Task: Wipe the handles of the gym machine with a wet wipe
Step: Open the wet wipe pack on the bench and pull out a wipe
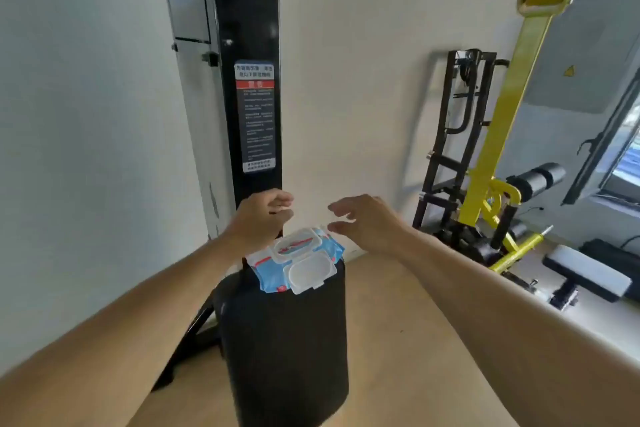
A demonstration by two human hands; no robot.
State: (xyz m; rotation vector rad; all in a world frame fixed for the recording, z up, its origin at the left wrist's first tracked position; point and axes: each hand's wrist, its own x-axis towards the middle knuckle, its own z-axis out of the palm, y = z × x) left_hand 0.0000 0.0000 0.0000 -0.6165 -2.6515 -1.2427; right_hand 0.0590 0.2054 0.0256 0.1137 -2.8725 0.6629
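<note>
Head view: wipe pack (297, 262), lid open, below both hands' fingers (341, 218).

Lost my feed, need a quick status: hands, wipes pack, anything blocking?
Left hand and right hand both open, empty, above the wipes pack. Pack lid flipped open, pack resting on black seat pad. Nothing blocking.

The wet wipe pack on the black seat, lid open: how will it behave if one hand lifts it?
The wet wipe pack has a soft film wrapper, so it would probably sag and crinkle around its rigid lid frame. The open flap may swing. It overhangs the black seat edge slightly, so a push might slide it off.
</note>
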